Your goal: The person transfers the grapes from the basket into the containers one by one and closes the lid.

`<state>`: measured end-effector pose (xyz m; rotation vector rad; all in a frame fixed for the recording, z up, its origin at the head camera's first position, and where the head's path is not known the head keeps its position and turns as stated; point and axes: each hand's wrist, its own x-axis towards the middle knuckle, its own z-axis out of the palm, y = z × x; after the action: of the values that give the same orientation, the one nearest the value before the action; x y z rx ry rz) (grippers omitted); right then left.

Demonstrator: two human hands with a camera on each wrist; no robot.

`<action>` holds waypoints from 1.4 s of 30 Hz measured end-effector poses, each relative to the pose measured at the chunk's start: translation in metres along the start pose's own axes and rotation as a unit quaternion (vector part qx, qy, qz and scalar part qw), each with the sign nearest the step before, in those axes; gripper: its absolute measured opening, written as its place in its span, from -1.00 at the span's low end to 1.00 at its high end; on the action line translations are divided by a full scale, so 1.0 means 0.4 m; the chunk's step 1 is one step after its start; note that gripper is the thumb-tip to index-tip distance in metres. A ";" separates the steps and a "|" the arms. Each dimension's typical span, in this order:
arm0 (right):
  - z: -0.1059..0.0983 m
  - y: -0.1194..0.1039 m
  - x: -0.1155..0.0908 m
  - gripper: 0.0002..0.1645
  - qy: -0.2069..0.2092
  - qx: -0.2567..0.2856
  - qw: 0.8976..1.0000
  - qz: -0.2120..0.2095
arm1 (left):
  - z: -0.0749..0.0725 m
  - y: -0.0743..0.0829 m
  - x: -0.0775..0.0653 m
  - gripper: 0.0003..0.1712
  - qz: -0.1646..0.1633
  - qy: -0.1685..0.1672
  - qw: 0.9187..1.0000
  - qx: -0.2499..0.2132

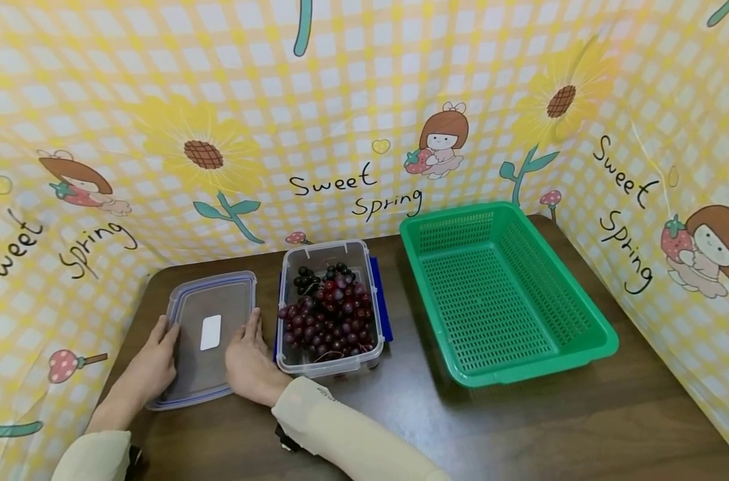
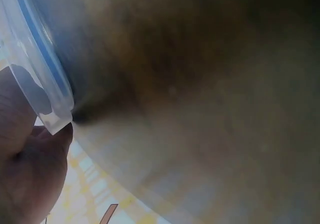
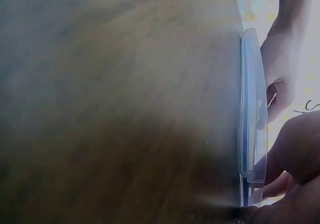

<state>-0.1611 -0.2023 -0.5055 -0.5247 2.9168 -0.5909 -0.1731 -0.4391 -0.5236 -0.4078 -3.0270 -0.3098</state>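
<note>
A clear plastic lid (image 1: 197, 364) with a blue seal and a white label lies on the left part of the table, underside or top face turned up. My left hand (image 1: 150, 367) holds its left edge, and in the left wrist view a thumb and finger (image 2: 37, 171) meet at a corner of the rim. At the opposite edge my right hand (image 1: 251, 364) grips the lid; the right wrist view shows its fingers (image 3: 295, 149) against the rim. Right of that hand stands a clear container (image 1: 328, 369) with blue side flaps, filled with dark red and black grapes (image 1: 334, 317).
A green perforated plastic basket (image 1: 490, 300) stands at the right on the brown wooden table (image 1: 394, 407). Yellow checked cloth (image 1: 340, 87) with printed flowers rises as walls behind and along both sides of the table.
</note>
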 end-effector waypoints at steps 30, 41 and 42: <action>-0.147 -0.083 -0.068 -0.13 0.071 -0.001 0.997 0.008 | -0.180 0.060 0.011 -0.28 -0.032 0.101 0.993 -0.042; -0.285 -0.024 -0.126 0.00 0.078 0.020 0.996 -0.044 | -0.252 0.167 0.037 -0.29 -0.031 0.122 0.990 -0.062; -0.297 -0.015 -0.129 0.04 0.075 0.027 0.996 -0.046 | -0.258 0.179 0.041 -0.28 -0.031 0.125 0.990 -0.062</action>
<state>-0.1329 -0.1468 -0.3916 -0.6378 3.0195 -0.7489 -0.1652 -0.3886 -0.4076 -0.2593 -2.7876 -0.5148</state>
